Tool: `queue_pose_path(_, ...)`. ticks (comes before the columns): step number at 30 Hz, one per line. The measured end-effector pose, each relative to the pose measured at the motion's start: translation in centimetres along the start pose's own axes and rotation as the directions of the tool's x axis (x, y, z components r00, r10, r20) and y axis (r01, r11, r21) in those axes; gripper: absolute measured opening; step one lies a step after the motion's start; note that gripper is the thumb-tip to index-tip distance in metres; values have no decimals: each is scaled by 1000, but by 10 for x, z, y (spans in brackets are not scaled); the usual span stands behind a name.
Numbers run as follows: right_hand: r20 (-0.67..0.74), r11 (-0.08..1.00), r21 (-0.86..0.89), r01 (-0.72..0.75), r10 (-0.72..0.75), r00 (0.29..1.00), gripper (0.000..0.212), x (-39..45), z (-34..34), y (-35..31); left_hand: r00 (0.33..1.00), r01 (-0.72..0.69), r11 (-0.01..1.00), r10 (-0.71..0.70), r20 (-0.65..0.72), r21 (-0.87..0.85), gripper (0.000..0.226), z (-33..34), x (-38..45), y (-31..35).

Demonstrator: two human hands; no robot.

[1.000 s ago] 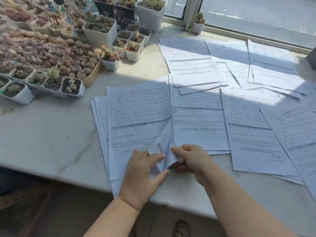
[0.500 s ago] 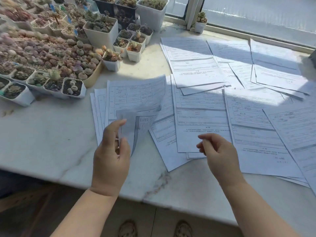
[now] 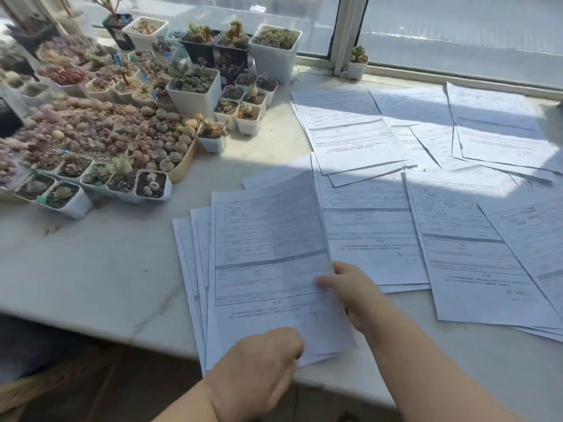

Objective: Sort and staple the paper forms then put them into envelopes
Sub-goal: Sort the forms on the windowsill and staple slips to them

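Printed forms are spread in overlapping piles across a pale marble ledge (image 3: 100, 269) beside a window. The nearest stack of forms (image 3: 268, 269) overhangs the ledge's front edge. Its right edge is pinched by the right hand (image 3: 353, 292). Its bottom edge is met by the left hand (image 3: 259, 363), fingers curled; whether paper is gripped cannot be told. Potted succulents (image 3: 128, 117) are crowded at the far left.
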State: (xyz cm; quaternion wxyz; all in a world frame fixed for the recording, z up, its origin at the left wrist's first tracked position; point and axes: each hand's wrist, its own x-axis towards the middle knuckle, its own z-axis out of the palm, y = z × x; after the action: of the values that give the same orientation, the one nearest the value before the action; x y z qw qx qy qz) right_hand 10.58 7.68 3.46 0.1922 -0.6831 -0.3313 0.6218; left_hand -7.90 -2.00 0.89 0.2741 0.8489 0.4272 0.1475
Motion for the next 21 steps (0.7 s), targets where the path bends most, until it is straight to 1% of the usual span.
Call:
queue_pose_path(1,-22,998,-65,13,-15,1000,23,2,1,-1,995,78,995,-81,-57,-61,19,-2,-4,-5)
queue_pose_path(2,-20,996,-80,28,-29,999,27,1,2,-2,975,148,985,-160,-152,-88,27,-6,-6,-10)
queue_pose_path(3,-20,996,-68,52,-54,998,28,0,2,-2,933,221,970,-240,-268,-100,34,-11,-7,-19)
queue_pose_path(4,-26,995,-32,90,-91,996,27,-1,3,0,860,313,942,-336,-384,-123,43,-19,-5,-27)
queue_pose_path(5,-37,991,32,133,-132,991,25,-4,3,2,753,430,884,-462,-468,-181,55,-28,-4,-39)
queue_pose_path(6,-49,979,110,173,-168,985,24,-7,4,2,627,553,781,-619,-473,-290,69,-38,-1,-47)
queue_pose_path(7,-51,959,185,216,-210,976,22,-11,4,2,519,602,659,-752,-406,-451,81,-47,2,-53)
queue_pose_path(8,-42,937,234,259,-256,966,22,-16,5,0,468,564,548,-828,-309,-617,86,-56,4,-58)
queue_pose_path(9,-22,917,266,297,-302,953,26,-20,5,-3,471,468,457,-853,-224,-756,81,-65,7,-60)
queue_pose_path(10,-1,906,270,326,-338,941,32,-24,4,-7,495,377,372,-855,-155,-848,73,-75,10,-58)
queue_pose_path(11,16,899,251,359,-374,927,36,-27,4,-14,521,299,319,-844,-126,-899,63,-85,13,-57)
queue_pose_path(13,12,886,179,427,-436,900,37,-34,2,-31,538,183,306,-827,-166,-934,48,-107,18,-51)
queue_pose_path(14,-3,881,158,446,-451,893,36,-37,0,-41,553,131,305,-812,-186,-943,46,-120,21,-45)
queue_pose_path(16,-32,869,137,475,-475,879,35,-46,-1,-61,605,49,318,-764,-225,-947,43,-144,23,-35)
queue_pose_path(19,-10,840,116,530,-533,846,40,-58,-2,-81,639,-2,353,-720,-273,-936,41,-168,19,-26)
queue_pose_path(21,20,826,118,551,-557,830,39,-64,-3,-85,649,1,378,-705,-288,-926,41,-172,15,-24)
